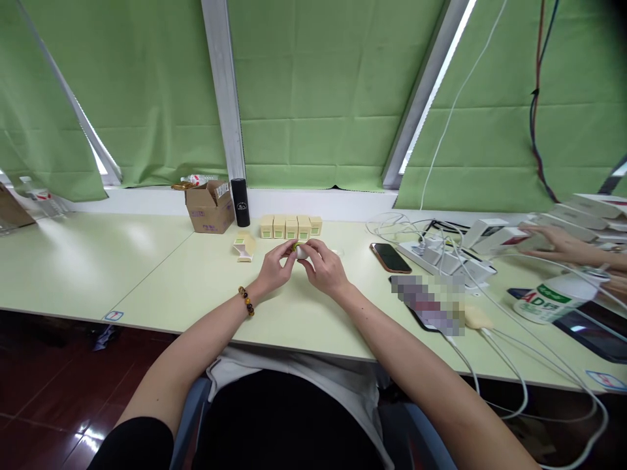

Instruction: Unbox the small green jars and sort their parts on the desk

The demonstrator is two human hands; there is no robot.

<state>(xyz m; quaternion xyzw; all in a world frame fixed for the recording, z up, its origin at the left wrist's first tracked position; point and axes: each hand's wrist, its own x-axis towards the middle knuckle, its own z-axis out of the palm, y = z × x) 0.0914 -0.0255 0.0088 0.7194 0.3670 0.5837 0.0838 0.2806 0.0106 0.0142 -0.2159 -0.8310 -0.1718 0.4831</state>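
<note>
- We hold a small white-and-green item [300, 250] above the table [206, 281], between the fingertips of both hands.
- Our left hand [277, 266] pinches it from the left, thumb and fingers at the green part.
- Our right hand [323, 266] pinches it from the right, fingers bent over the white part; they cover much of the surface, so we cannot tell its full shape.
- Just beyond our fingertips we see a row of cream boxes [292, 226], side by side, each with a green label too small for us to read.
- Near our left hand, to its left, an opened cream box [243, 249] stands apart from the row.
- On the white bottle [543, 301] at the right, we read "AD" beside a green band whose script we cannot make out.
- The black cylinder [240, 202] bears white lettering and the cardboard box [209, 212] purplish print, both illegible to us.
- A blue-edged sticker [114, 316] marks the table's front edge; we cannot read it.
- At the far right, another person's hand [551, 241] is at some white boxes [492, 234].
</note>
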